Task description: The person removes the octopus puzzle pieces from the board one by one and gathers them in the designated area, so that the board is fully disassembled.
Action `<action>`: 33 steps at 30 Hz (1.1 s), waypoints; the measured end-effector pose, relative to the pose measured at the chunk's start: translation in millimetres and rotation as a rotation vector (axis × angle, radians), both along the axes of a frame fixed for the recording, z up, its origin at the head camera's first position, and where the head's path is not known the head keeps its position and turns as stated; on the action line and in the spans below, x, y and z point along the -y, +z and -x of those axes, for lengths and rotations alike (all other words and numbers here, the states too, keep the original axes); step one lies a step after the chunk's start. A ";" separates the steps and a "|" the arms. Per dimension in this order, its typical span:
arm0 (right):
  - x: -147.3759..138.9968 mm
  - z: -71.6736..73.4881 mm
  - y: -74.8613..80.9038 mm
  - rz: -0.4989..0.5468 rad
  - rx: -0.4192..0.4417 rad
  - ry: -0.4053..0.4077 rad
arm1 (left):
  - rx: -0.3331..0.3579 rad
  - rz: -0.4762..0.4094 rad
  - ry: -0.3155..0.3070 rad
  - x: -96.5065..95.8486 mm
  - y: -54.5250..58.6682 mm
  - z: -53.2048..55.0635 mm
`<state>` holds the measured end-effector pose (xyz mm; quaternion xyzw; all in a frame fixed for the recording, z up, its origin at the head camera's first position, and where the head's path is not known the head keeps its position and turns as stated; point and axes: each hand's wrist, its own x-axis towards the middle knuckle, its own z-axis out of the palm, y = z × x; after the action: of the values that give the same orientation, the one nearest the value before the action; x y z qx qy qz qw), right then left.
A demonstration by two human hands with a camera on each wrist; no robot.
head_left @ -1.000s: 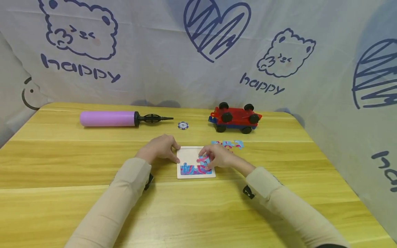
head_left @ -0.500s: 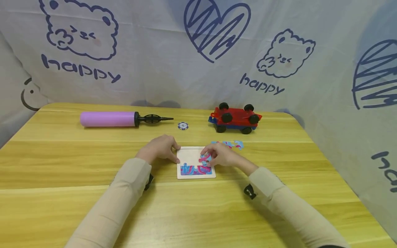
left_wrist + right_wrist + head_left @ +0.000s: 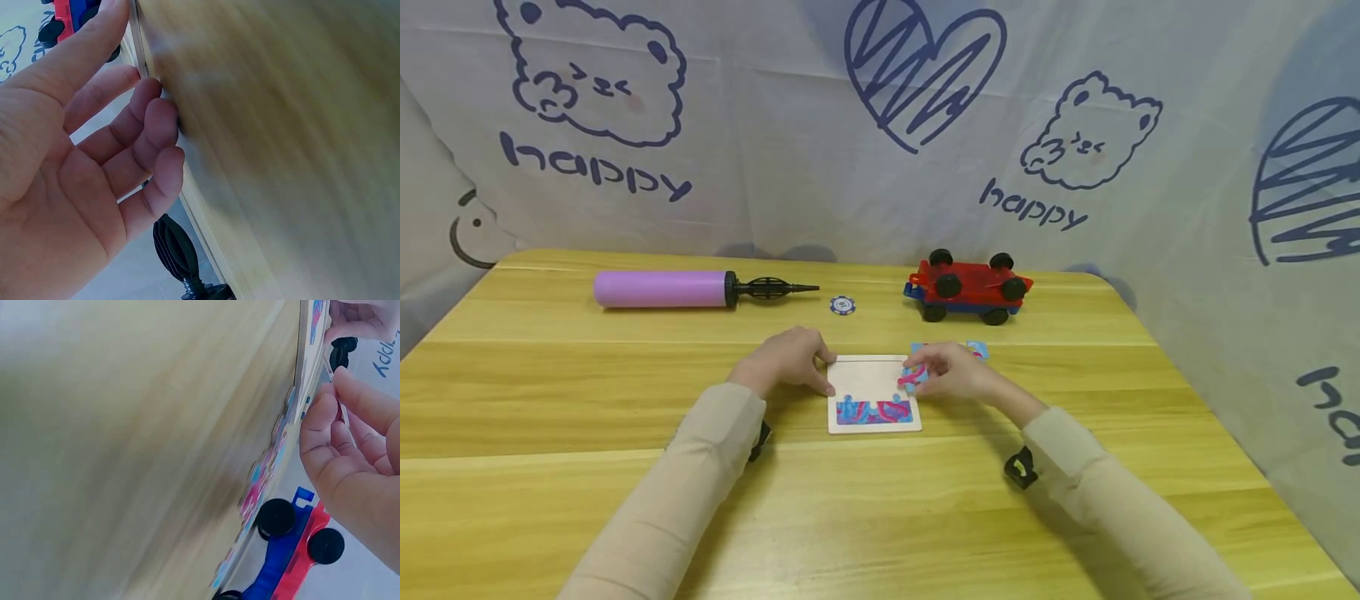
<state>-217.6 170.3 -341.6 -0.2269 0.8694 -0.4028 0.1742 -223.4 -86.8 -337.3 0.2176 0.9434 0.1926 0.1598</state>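
My left hand [image 3: 786, 357] is at the left edge of a pale, square puzzle tray [image 3: 835, 419], touching it with thumb and a fingertip set apart. In the left wrist view, the other fingers of the left hand [image 3: 94, 137] are loosely bent. Joined blue, pink and purple pieces [image 3: 872, 412] fill the tray's near strip. Above the tray's right edge, my right hand [image 3: 953, 372] pinches a blue and pink puzzle piece [image 3: 913, 379] between thumb and fingers. The right wrist view shows this piece edge-on, as a thin sliver in the right hand [image 3: 356, 437].
Loose puzzle pieces [image 3: 977, 349] lie behind the right hand, partly hidden by it. Farther back are a purple hand pump [image 3: 662, 289] with a black nozzle, a poker chip [image 3: 842, 305], and red and blue toy vehicles [image 3: 973, 283] stacked with wheels up. A printed curtain [image 3: 775, 167] hangs behind the table.
My right hand has lifted the puzzle piece from beside the joined pieces and moved it right and away, to the tray's right edge. The left hand has stayed in place.
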 end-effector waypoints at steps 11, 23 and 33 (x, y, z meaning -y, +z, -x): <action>-28.5 -0.3 -1.3 0.096 0.090 -0.061 | 0.000 0.001 -0.003 0.2 0.3 0.3; -58.6 -2.9 6.1 0.119 0.122 -0.167 | -0.010 -0.003 -0.017 0.1 0.3 0.5; -77.9 1.4 1.5 0.082 0.135 -0.282 | -0.010 -0.005 -0.009 -0.4 0.8 -0.5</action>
<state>-219.0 248.3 -340.1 -0.0822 0.8619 -0.4726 0.1645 -223.0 -86.5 -336.4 0.2234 0.9427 0.1932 0.1553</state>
